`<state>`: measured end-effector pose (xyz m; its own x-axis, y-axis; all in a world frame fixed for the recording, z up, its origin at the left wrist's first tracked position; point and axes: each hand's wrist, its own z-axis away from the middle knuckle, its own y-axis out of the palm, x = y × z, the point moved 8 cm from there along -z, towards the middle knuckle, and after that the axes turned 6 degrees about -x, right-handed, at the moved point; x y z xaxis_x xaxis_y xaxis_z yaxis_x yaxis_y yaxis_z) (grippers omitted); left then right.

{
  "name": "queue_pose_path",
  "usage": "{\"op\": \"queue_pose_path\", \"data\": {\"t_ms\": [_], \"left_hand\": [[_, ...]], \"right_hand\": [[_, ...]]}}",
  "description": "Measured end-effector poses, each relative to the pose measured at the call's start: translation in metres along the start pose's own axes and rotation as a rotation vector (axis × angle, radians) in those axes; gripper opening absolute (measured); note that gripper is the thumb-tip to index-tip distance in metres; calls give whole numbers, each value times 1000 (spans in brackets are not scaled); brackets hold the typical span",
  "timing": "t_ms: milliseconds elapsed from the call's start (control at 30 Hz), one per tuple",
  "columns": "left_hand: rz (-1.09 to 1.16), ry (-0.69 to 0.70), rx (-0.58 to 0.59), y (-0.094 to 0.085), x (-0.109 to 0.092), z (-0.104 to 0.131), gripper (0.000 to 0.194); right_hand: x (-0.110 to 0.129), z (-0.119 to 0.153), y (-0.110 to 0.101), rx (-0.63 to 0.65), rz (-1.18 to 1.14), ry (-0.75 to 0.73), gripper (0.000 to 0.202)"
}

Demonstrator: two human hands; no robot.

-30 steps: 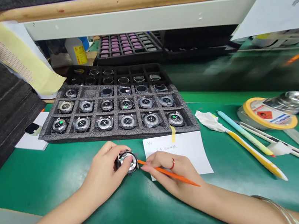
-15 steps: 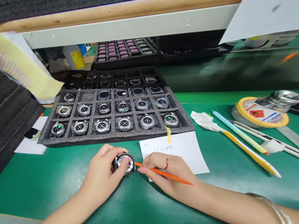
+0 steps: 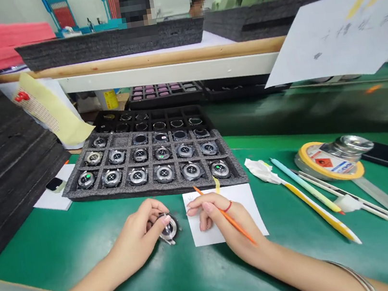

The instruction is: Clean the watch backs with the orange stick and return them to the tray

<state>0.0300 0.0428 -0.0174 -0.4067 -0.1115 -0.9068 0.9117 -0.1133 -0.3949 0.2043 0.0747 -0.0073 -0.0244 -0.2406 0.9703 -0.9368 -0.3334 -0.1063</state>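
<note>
My left hand (image 3: 143, 233) is closed on a round watch case (image 3: 171, 227), thumb across its silver back, just above the green bench. In my right hand (image 3: 229, 220) lies a thin orange stick (image 3: 238, 229), pointed at its far end, held between thumb and fingers over a white note sheet (image 3: 251, 214). The stick's tip is apart from the watch case. Beyond both hands stands a grey foam tray (image 3: 153, 189) whose compartments hold several watch cases, those in the nearer rows with their sensor backs up.
To the right lie a yellow-and-white brush handle wrapped in tissue (image 3: 320, 209), a blue-yellow pen (image 3: 303, 182), a roll of tape (image 3: 314, 166), a metal-topped bottle (image 3: 354, 145) and a ruler (image 3: 384, 197). Foam sheets (image 3: 2, 159) are stacked at left. A shelf (image 3: 168, 74) crosses above. People are behind it.
My right hand has drawn the orange stick away from the watch case and turned its tip upward. The watch case has been turned in my left hand. The camera view has tilted up.
</note>
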Motion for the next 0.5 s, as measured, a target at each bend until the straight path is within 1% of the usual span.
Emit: {"op": "queue_pose_path", "data": {"t_ms": [67,133,200,300,400,433,500], "left_hand": [[142,-64,35,5,-1,0,31],[250,-81,22,5,-6,-1,40],[306,-55,-19,2,-15,-3,44],[305,36,-48,-4,-36,-8,44],[287,158,-75,-12,-61,-14,46],[313,189,-81,-14,-68,-16,49],[403,234,-88,-17,-80,-22,55]], "right_hand": [[2,1,7,58,20,27,29],[5,1,15,114,19,83,32],[9,-2,21,152,-42,169,39],[18,-10,31,214,-207,271,46],[33,-22,35,250,-295,255,48],[36,-26,33,238,-302,235,49],[42,-32,24,166,-305,182,49]]}}
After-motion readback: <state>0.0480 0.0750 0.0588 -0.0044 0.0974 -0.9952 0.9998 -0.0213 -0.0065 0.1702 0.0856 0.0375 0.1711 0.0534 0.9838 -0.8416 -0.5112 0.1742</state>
